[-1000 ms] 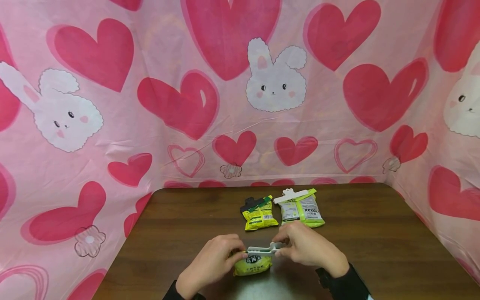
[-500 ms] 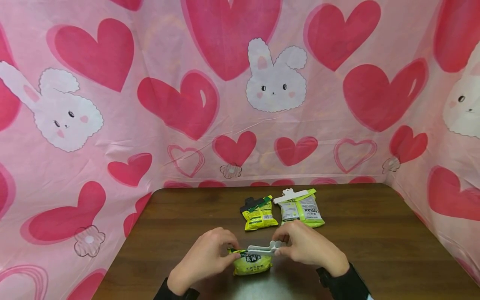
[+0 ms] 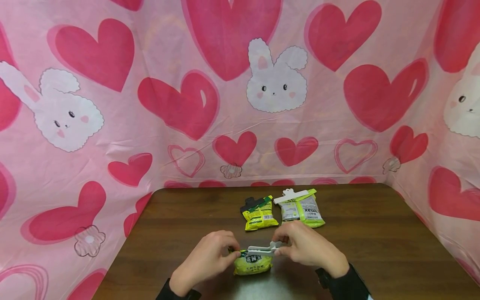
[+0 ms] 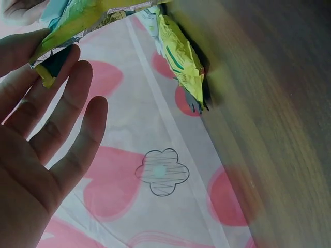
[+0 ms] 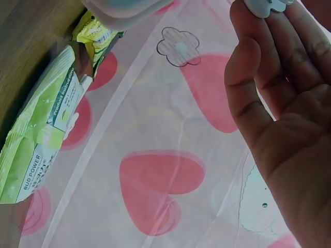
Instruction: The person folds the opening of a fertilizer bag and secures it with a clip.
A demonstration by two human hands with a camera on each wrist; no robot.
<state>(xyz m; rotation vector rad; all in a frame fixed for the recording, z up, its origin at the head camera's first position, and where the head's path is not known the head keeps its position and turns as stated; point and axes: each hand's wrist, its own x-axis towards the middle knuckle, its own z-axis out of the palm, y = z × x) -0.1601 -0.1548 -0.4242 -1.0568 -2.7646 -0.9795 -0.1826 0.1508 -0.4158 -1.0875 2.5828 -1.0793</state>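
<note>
A small yellow snack bag (image 3: pixel 252 265) lies on the near part of the brown table (image 3: pixel 375 241). Across its top sits a white clip (image 3: pixel 261 250). My left hand (image 3: pixel 233 251) pinches the bag's top left corner; the left wrist view shows the bag's crumpled edge (image 4: pixel 83 20) at my fingers (image 4: pixel 77 103). On the other side, my right hand (image 3: pixel 280 246) grips the clip's right end. In the right wrist view the clip's end (image 5: pixel 265 5) rests at my fingertips (image 5: pixel 248 67). The clip's jaws are partly hidden by my hands.
Two more bags lie farther back: a yellow one with a black clip (image 3: pixel 258 212) and a green one with a white clip (image 3: pixel 301 208). Pink heart-and-bunny cloth (image 3: pixel 240 91) walls the table behind and on both sides.
My left hand has drawn back a little to the left, uncovering the bag's top left corner, which it now pinches. The right hand and the clip have barely moved.
</note>
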